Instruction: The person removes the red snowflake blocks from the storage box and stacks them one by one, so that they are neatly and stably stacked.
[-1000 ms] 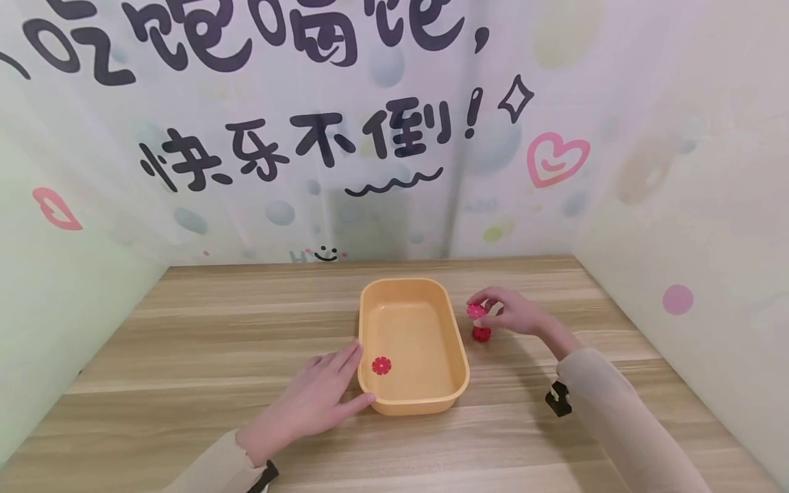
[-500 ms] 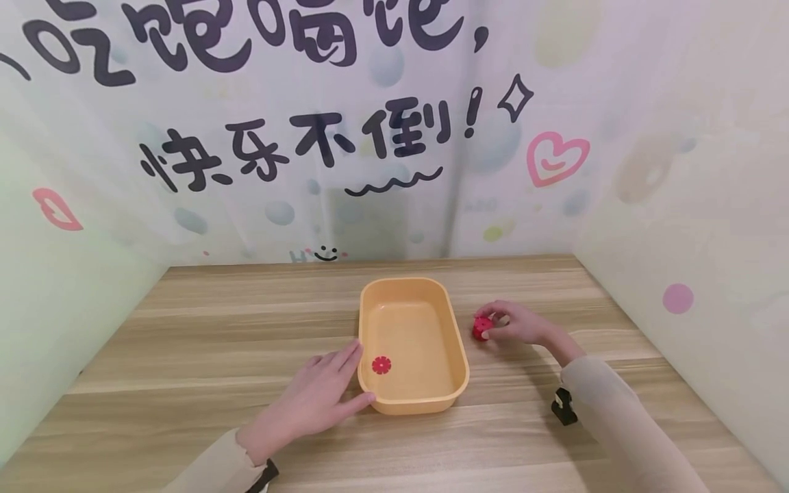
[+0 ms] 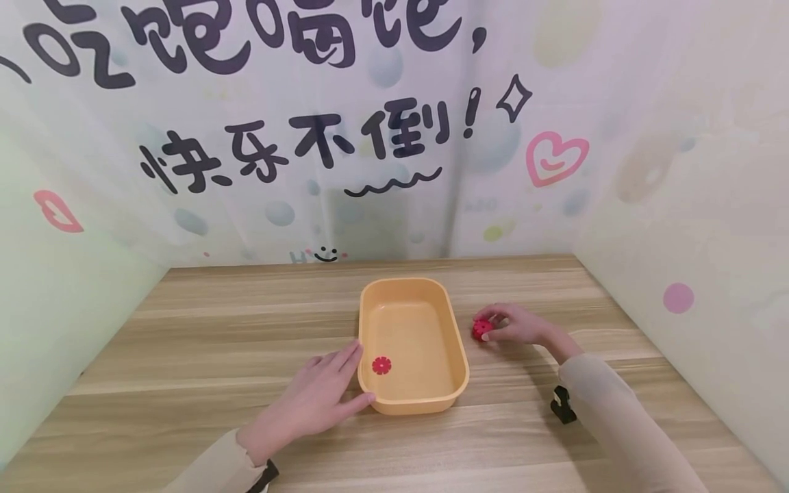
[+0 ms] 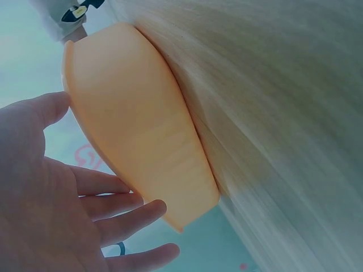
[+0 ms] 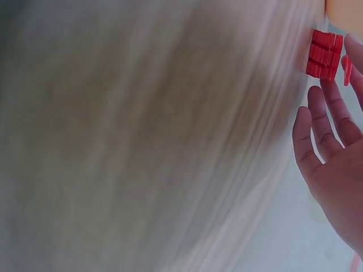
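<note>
My left hand (image 3: 314,394) lies against the yellow plastic tray (image 3: 414,409), fingertips at its left rim and thumb at the near left corner. In the left wrist view its fingers (image 4: 133,221) are spread and straight along the tray's outer wall. A red notched plastic disc (image 3: 381,365) lies flat inside the tray. Right of the tray, my right hand (image 3: 514,324) pinches another red notched disc (image 5: 347,69) between thumb and finger. Just beneath that disc, a short stack of red discs (image 5: 324,55) stands on the table, and the other fingers hang loosely beside it.
The wood-grain table (image 3: 234,329) carries the tray near its middle. A printed white curtain (image 3: 394,219) closes off the back, and pale walls stand at both sides. Dark wrist devices (image 3: 562,405) show at the sleeves.
My right hand has come down with a pink-red disc onto or close over the stack, where it was held higher before. The left hand and tray have stayed put.
</note>
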{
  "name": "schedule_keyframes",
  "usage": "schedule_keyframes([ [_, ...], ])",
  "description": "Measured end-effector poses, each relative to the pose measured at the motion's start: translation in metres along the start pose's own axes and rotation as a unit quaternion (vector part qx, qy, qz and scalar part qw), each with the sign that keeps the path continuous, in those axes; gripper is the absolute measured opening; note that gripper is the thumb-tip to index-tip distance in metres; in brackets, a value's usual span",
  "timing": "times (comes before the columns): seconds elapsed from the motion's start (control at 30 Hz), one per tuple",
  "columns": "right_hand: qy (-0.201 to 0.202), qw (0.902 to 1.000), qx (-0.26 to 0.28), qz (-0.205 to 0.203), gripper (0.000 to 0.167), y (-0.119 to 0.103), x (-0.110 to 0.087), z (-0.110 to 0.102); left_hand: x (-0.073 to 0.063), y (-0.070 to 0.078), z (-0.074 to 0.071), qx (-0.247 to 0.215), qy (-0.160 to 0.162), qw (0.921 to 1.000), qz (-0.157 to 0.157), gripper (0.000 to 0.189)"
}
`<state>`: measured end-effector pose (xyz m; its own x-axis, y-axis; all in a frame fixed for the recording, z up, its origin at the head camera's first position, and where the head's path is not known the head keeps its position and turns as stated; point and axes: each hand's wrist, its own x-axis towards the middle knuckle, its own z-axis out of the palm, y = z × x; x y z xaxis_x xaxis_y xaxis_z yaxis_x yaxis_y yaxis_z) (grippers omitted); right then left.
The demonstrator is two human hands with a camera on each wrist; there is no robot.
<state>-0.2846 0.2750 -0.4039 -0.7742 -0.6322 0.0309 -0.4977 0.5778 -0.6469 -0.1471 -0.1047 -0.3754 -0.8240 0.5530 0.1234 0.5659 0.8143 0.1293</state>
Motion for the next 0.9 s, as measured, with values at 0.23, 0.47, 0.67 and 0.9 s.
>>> schedule_keyframes([
  [0.23, -0.006, 0.9999, 0.011, 0.0, 0.036, 0.0002, 0.0021, 0.0004, 0.0001, -0.0003, 0.0004, 0.002, -0.001, 1.0, -0.002, 0.078],
  [0.47, -0.009, 0.9998, 0.018, 0.003, 0.036, 0.0024, 0.0038, 0.0013, 0.0, -0.0006, 0.0004, 0.005, 0.003, 1.0, 0.001, 0.077],
  [0.67, -0.008, 0.9998, 0.014, 0.008, 0.035, 0.0035, 0.0045, 0.0028, 0.0002, -0.0005, 0.0002, 0.006, 0.004, 1.0, 0.002, 0.077],
  [0.9, -0.009, 0.9995, 0.027, 0.011, 0.035, 0.0028, 0.0043, 0.0034, -0.0004, 0.0006, -0.0011, 0.007, 0.007, 0.9999, 0.005, 0.076],
])
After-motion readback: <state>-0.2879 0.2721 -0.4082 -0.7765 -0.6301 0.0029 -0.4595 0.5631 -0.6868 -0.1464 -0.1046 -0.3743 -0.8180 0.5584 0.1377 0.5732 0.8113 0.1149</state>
